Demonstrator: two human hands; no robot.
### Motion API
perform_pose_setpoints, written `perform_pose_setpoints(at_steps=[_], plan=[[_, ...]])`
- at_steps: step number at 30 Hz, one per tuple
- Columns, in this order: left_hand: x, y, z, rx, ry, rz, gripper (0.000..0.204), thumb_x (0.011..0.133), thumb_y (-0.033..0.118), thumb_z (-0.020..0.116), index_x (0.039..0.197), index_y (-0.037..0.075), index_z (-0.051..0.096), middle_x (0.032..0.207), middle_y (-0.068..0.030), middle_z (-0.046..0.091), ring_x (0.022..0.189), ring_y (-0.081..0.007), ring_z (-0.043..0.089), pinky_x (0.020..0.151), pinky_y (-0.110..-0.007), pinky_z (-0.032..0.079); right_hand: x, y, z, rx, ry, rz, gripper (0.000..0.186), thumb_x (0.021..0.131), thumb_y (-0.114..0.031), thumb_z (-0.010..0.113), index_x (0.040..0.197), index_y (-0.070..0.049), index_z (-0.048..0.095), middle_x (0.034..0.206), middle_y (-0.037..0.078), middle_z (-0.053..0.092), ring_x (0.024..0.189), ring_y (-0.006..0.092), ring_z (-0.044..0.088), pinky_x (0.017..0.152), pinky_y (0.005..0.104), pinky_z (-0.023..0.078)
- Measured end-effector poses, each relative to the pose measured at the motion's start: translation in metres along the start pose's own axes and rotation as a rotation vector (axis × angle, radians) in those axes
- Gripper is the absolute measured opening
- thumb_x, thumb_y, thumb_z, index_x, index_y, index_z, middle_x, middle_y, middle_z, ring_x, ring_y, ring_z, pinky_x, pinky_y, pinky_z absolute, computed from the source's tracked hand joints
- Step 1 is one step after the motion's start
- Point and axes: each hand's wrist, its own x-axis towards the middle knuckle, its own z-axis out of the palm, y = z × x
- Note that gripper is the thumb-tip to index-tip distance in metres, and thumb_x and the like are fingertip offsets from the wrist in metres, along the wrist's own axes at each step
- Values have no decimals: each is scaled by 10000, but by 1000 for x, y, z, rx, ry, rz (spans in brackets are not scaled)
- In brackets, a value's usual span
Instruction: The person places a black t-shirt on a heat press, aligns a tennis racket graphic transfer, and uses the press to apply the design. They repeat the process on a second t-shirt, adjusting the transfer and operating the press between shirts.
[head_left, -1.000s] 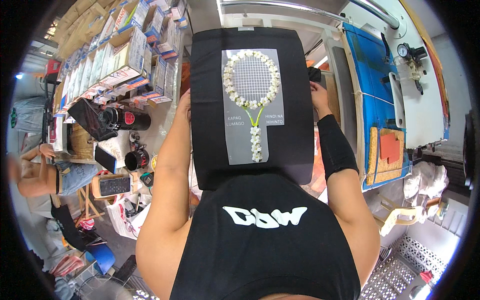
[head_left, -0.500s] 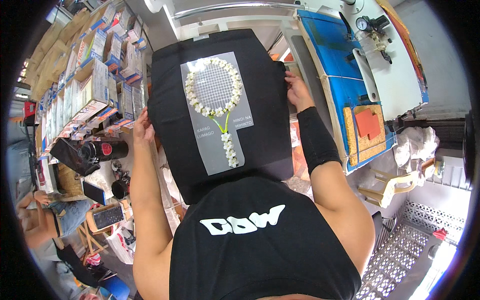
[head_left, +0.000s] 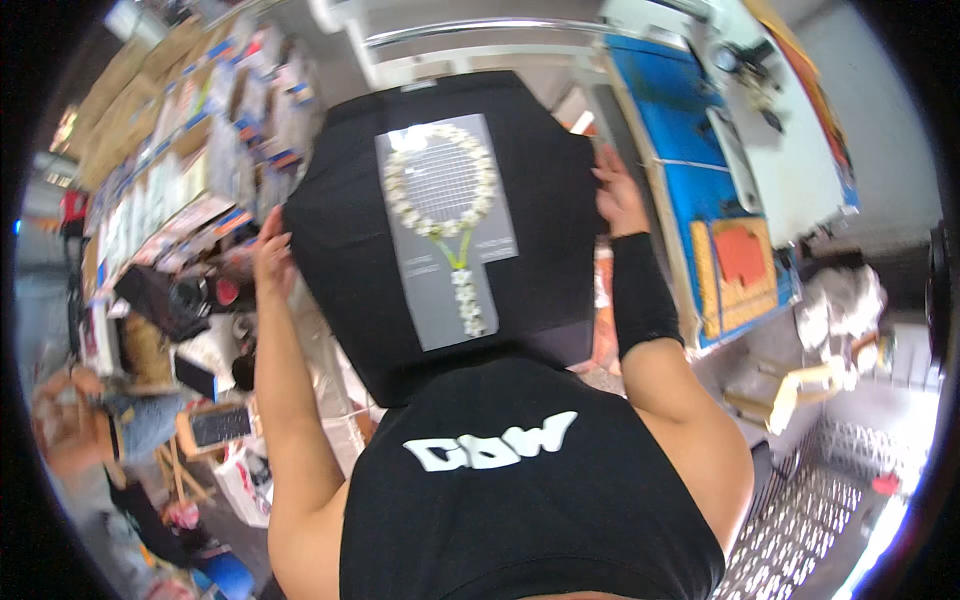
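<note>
A black T-shirt (head_left: pixel 555 215) lies spread over a flat support in front of me. On it rests a translucent grey sheet (head_left: pixel 408 305), which carries a racket design (head_left: pixel 440 185) with white flowers around the head and down the handle, and a green throat. My left hand (head_left: pixel 271 256) pinches the shirt's left edge, fingers closed at the cloth. At the opposite edge my right hand (head_left: pixel 622 200), below a black arm sleeve (head_left: pixel 640 290), has its fingers closed on the fabric. The thumbs and fingertips are partly hidden and slightly blurred.
Shelves of boxes (head_left: pixel 200 160) stand at the left, with a phone-like device (head_left: pixel 222 427) below them. Another person (head_left: pixel 75 420) is at the far left. A metal bar (head_left: pixel 480 30) runs behind the shirt. At right are a blue-covered board (head_left: pixel 650 110), an air gauge (head_left: pixel 725 58) and a chair (head_left: pixel 790 395).
My hands have moved farther apart, and the shirt's sides are stretched wider between them. The whole view has shifted slightly and become blurred. The sheet still lies on the shirt.
</note>
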Motion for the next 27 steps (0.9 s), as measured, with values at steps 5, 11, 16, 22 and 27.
perform_pose_setpoints(at_steps=[5, 11, 16, 22, 27], plan=[[-4, 14, -8, 6, -35, -57, 697, 849, -110, 515, 1533, 15, 480, 1563, -90, 505, 1213, -131, 616, 776, -173, 496, 3, -2, -1, 57, 17, 42, 654, 914, 173, 447, 1501, -104, 523, 1544, 143, 532, 1465, 280, 465, 1233, 471, 356], [12, -12, -7, 554, 178, -127, 368, 956, 101, 638, 1313, 34, 699, 1204, -42, 739, 992, -154, 702, 863, -303, 554, 25, 16, -18, -682, 168, 170, 438, 944, -104, 665, 1381, -83, 650, 1275, 34, 716, 1091, 238, 688, 960, 353, 510], [59, -31, 26, 831, 128, 51, 351, 994, 196, 675, 1291, 12, 705, 1206, -111, 751, 1044, -192, 712, 964, -331, 531, 49, 25, 26, -1189, 124, -291, 294, 957, -246, 687, 1139, -27, 762, 1162, 125, 766, 1075, 271, 723, 930, 368, 538], [137, -20, 94, 714, 116, 143, 453, 1032, 284, 639, 1363, -25, 644, 1331, -157, 698, 1246, -220, 643, 1069, -325, 463, 91, 17, 124, -1299, -29, -339, 514, 954, -365, 691, 1342, -31, 650, 1257, 207, 714, 1163, 318, 692, 993, 409, 525], [167, -26, 106, 323, 139, -8, 541, 1045, 318, 625, 1454, -31, 559, 1467, -159, 600, 1359, -248, 557, 1143, -337, 393, 90, 17, 140, -1268, -7, -303, 569, 946, -361, 708, 1385, -13, 609, 1260, 230, 701, 1197, 339, 670, 1009, 411, 515]])
